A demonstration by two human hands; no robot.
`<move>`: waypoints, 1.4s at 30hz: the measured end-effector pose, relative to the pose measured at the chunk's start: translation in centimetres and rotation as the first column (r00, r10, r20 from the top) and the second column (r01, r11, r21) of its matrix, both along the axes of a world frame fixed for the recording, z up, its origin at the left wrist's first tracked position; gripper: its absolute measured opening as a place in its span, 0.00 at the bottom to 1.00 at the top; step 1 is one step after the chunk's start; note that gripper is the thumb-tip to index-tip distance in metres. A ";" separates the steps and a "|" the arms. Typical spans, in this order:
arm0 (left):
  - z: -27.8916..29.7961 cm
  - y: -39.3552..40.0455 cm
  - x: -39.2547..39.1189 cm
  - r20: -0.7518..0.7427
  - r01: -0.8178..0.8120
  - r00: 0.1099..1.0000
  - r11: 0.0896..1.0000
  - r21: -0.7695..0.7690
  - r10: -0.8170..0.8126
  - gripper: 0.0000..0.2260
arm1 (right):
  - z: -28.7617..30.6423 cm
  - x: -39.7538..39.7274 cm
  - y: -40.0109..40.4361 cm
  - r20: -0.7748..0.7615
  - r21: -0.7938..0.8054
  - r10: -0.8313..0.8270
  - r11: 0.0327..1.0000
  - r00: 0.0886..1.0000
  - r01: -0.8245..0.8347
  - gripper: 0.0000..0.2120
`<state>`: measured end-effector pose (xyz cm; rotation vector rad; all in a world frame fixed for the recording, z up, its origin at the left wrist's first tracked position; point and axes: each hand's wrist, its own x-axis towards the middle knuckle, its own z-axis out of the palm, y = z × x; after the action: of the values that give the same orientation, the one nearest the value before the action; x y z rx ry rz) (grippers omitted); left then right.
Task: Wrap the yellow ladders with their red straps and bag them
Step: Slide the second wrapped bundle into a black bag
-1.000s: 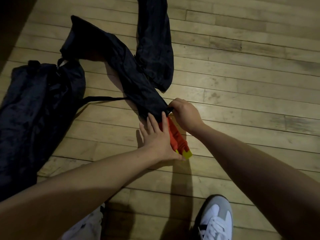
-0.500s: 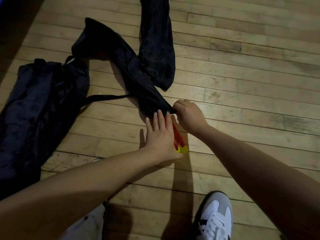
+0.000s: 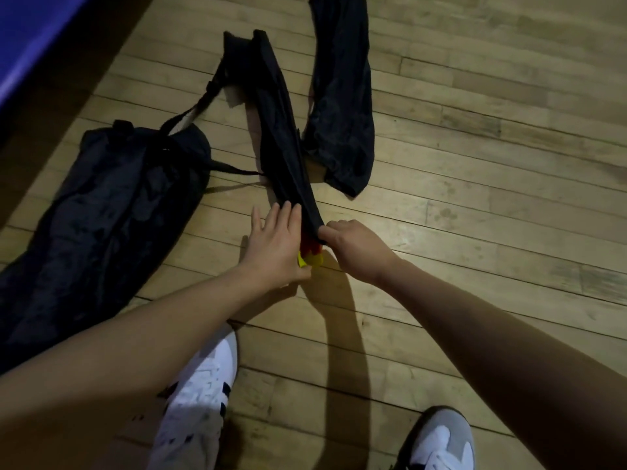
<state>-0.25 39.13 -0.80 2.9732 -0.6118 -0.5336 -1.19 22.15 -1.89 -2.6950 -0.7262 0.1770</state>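
A pale wooden plank floor [image 3: 475, 171] is running under everything here, with a strip of blue mat [image 3: 30, 35] showing along its upper left edge. The biggest thing on it is a large, bulging black fabric bag [image 3: 88, 228], lying at the left with a black strap [image 3: 190, 113] trailing from its top end. To the right, a limp black fabric sack [image 3: 342, 106] is lying flat on the boards. Between those two, a long narrow black fabric bag [image 3: 278, 130] is stretching down toward the person, its open end right at the hands. Two white trainers [image 3: 196, 395] are standing on the boards at the bottom.

The right hand [image 3: 356, 247] is pinching the rim of the narrow bag's mouth with curled fingers. The left hand [image 3: 274, 242] is lying with straight fingers flat against the side of that mouth and the bundle, pressing rather than gripping. The yellow ladder wrapped in its red strap [image 3: 310, 254] is sitting almost wholly inside the narrow bag, only a small red and yellow end sticking out between the two hands.
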 end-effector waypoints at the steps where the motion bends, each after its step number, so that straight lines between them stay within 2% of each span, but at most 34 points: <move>1: 0.0 0.3 0.6 0.005 -0.015 1.000 1.000 -0.011 0.015 0.49 | -0.1 0.1 0.2 0.004 0.002 -0.003 1.000 1.000 0.003 0.09; 4: -0.1 1.0 2.6 0.002 -0.015 1.000 0.997 -0.077 0.015 0.44 | -0.5 0.9 0.4 0.021 -0.011 -0.012 1.000 1.000 0.012 0.12; 8: 0.3 1.9 4.7 -0.107 -0.015 0.994 0.974 -0.228 -0.010 0.32 | -0.8 1.9 1.0 0.061 0.063 -0.096 0.994 0.994 0.092 0.15; 12: -0.7 3.1 5.1 -0.039 0.000 0.999 0.958 -0.287 -0.012 0.20 | -1.4 1.9 2.2 0.051 0.166 -0.066 0.984 0.997 0.057 0.19; 16: -2.1 2.9 6.1 -0.053 -0.113 0.994 0.888 -0.445 0.100 0.10 | -2.6 2.0 2.4 0.065 0.122 0.004 0.992 0.998 -0.012 0.10; 17: -2.0 2.8 6.3 -0.066 -0.156 0.988 0.856 -0.492 0.142 0.09 | -2.7 2.1 2.3 0.050 0.120 -0.003 0.993 0.999 -0.003 0.08; 19: -1.8 2.5 6.5 -0.104 -0.261 0.964 0.782 -0.566 0.246 0.09 | -2.8 2.0 2.1 0.046 0.076 0.008 0.997 0.999 -0.011 0.15; 21: -1.8 2.3 6.5 -0.151 -0.351 0.932 0.714 -0.606 0.330 0.09 | -3.1 2.1 2.1 0.149 -0.020 0.035 0.999 0.988 -0.032 0.26; 22: -1.9 2.3 6.4 -0.171 -0.376 0.922 0.693 -0.615 0.348 0.10 | -3.2 2.2 2.2 0.221 -0.049 0.035 0.998 0.975 -0.025 0.27; 25: -2.3 3.0 6.3 -0.202 -0.394 0.916 0.678 -0.620 0.347 0.09 | -3.8 2.3 3.0 0.317 -0.052 0.049 0.998 0.947 -0.034 0.22; 29: -2.6 3.2 6.3 -0.255 -0.399 0.917 0.688 -0.606 0.307 0.08 | -4.4 3.2 3.6 0.208 0.064 -0.057 0.997 0.977 0.045 0.17; 32: -2.2 2.7 7.0 -0.320 -0.476 0.879 0.614 -0.630 0.353 0.07 | -3.0 5.4 3.8 0.045 0.163 -0.199 0.968 0.979 0.189 0.13; 35: -1.1 2.0 8.8 -0.364 -0.516 0.856 0.578 -0.632 0.366 0.08 | -1.8 7.6 4.2 -0.011 0.146 -0.308 0.941 0.951 0.306 0.12; 37: -0.6 1.9 10.2 -0.389 -0.509 0.860 0.612 -0.605 0.331 0.12 | -1.6 8.9 4.2 0.003 0.149 -0.383 0.913 0.924 0.379 0.11; 38: -0.6 2.0 11.3 -0.364 -0.469 0.881 0.658 -0.588 0.303 0.17 | -1.6 9.8 4.2 0.003 0.150 -0.420 0.898 0.908 0.414 0.09; 40: -1.0 2.5 12.8 -0.226 -0.319 0.946 0.801 -0.507 0.233 0.29 | -1.5 11.3 4.4 0.010 0.141 -0.460 0.880 0.888 0.454 0.07; 42: -1.5 2.5 14.0 -0.071 -0.233 0.972 0.893 -0.386 0.223 0.34 | -1.7 12.6 4.6 0.018 0.113 -0.472 0.877 0.881 0.468 0.11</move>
<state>13.70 41.66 -2.32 2.6023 -0.3119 -0.3743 11.40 26.76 -3.56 -2.6850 -0.0677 -0.0447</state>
